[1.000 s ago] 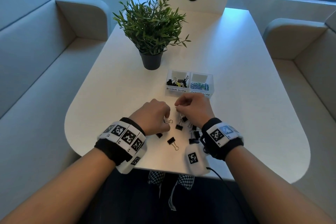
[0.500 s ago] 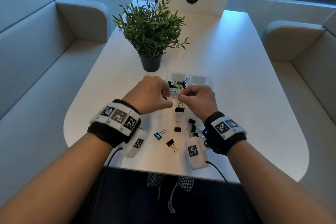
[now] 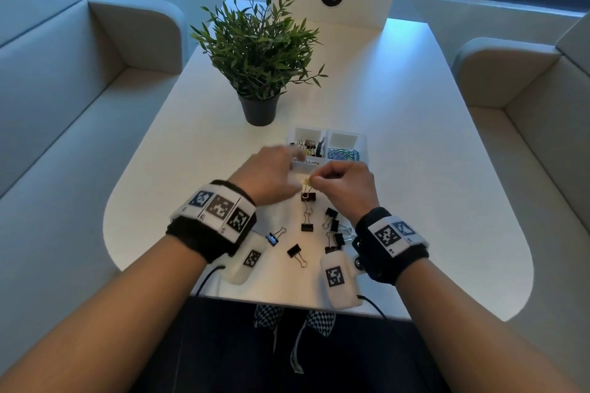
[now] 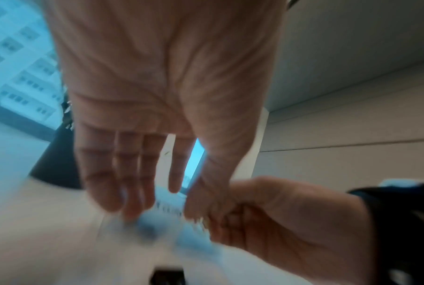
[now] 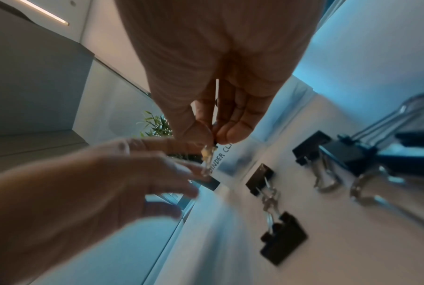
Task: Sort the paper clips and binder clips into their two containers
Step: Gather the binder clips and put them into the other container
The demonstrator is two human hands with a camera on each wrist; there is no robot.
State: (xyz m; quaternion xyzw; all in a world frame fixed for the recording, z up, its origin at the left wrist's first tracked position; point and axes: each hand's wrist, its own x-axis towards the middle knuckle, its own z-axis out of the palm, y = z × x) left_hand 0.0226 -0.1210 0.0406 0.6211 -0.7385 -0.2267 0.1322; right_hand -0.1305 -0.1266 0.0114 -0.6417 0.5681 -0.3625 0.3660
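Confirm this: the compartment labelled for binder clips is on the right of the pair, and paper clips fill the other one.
Wrong side. In the head view the binder clip compartment is the left of the pair; the coloured paper clips fill the other one, on the right.

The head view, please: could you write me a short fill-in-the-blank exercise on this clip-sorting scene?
1. The label on the left container reads "___ CLIPS".
2. The coloured paper clips lie in the ___ container of the pair.
3. The loose binder clip nearest the left wrist is ___, not black.
4. The right hand pinches a small clip; the left hand holds ___.

Missing words: binder; right; blue; nothing.
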